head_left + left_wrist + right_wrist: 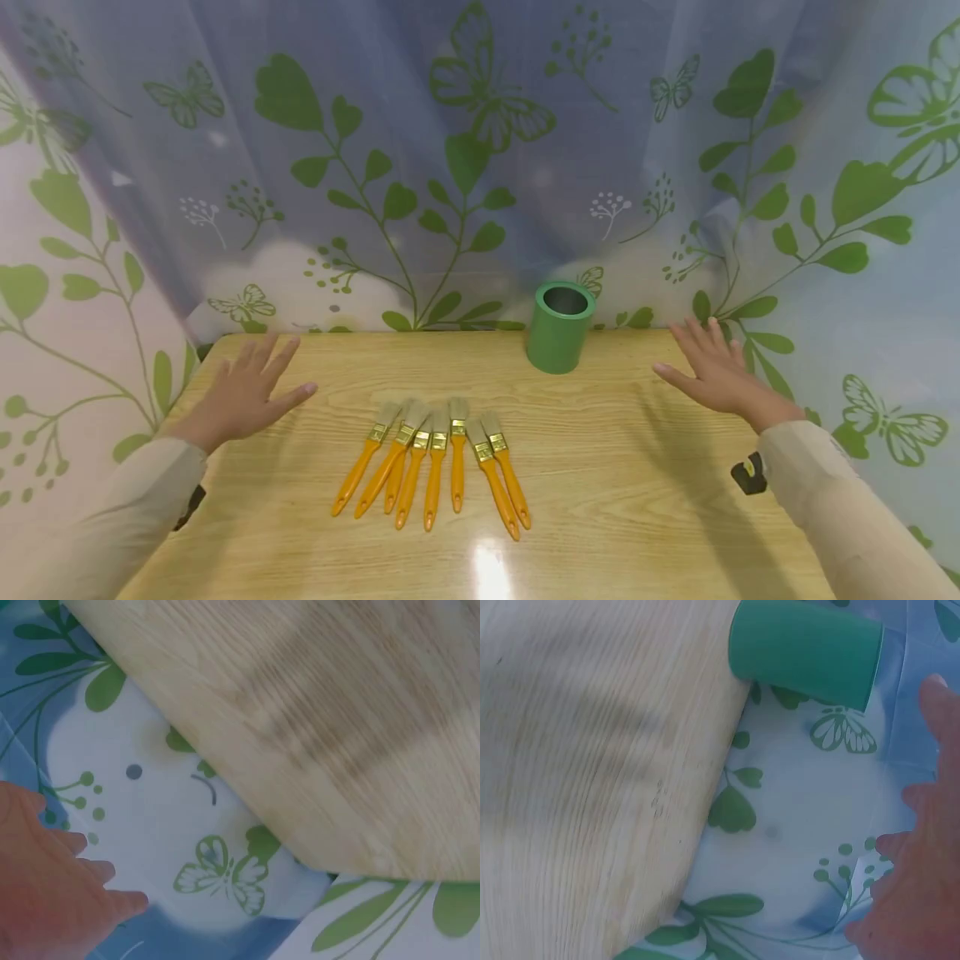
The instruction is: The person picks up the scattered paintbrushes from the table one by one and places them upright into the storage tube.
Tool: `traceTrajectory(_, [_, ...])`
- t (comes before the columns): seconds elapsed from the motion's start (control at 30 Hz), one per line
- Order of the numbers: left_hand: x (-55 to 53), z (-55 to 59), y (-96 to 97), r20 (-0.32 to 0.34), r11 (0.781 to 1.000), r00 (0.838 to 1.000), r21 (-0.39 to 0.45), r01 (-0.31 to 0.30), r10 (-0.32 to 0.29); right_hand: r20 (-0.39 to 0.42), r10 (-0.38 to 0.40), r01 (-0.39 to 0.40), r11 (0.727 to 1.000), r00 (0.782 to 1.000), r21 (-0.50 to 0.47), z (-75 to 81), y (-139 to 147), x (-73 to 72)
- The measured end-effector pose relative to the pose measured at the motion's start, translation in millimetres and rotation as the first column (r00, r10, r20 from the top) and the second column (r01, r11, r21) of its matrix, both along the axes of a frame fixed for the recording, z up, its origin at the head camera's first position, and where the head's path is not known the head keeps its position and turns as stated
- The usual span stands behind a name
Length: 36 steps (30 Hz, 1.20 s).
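Note:
Several paintbrushes (435, 475) with orange handles, brass-coloured ferrules and pale bristles lie in a loose fan on the wooden table, bristles toward the back. Behind them, at the table's back edge, a green cylindrical cup (555, 337) stands upright with its dark opening up. My left hand (247, 392) is spread over the table's left side, holding nothing, well apart from the brushes. Over the right side my right hand (708, 367) is likewise spread and bare, to the right of the cup. In the right wrist view the green cup (806, 652) appears beyond the thumb.
The wooden table (600, 467) ends at a curtain (420, 208) printed with green leaves and butterflies, which hangs behind it and along both sides. A bright light reflection shows on the tabletop near the front. A dark strapped device (750, 473) sits at the right wrist.

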<state>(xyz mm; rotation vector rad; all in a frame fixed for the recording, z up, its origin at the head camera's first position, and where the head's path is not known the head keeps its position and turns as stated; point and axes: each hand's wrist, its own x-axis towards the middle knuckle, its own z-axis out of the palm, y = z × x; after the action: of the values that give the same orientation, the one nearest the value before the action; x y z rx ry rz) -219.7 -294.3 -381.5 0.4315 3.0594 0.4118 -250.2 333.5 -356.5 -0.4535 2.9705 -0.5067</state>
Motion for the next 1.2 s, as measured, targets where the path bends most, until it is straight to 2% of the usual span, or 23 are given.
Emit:
traceTrajectory(0.17, [0.4,-6.1,4.6,0.046,0.991,0.999,0.134,0.012,-0.018,-0.018,0.015,-0.016,1.0,1.0,-0.01,-0.1,-13.1,-10.3])
traceTrajectory(0.4, [4.0,-10.9,13.0,0.132,0.953,0.99,0.304,0.012,-0.055,-0.016,0.056,-0.057,0.994,0.998,-0.088,-5.1,-36.6,-30.4])
traceTrajectory(0.63, [8.9,-21.9,27.0,0.198,0.926,0.979,0.377,-0.023,-0.056,-0.006,0.036,-0.036,0.982,0.999,-0.184,-10.4,-58.3,-50.2])
traceTrajectory(0.8, [13.7,-27.5,38.8,0.301,0.903,0.953,0.42,-0.097,-0.038,0.015,-0.017,0.021,0.962,1.0,-0.271,-11.9,-73.4,-62.4])
traceTrajectory(0.93, [16.9,-31.6,46.7,0.367,0.869,0.929,0.471,-0.15,-0.039,-0.002,-0.051,0.047,0.941,0.999,-0.334,-15.1,-85.3,-73.3])
traceTrajectory(1.2, [17.4,-49.0,54.0,0.403,0.784,0.913,0.584,-0.208,-0.058,-0.003,-0.136,0.121,0.891,0.991,-0.438,-29.7,-104.4,-88.6])
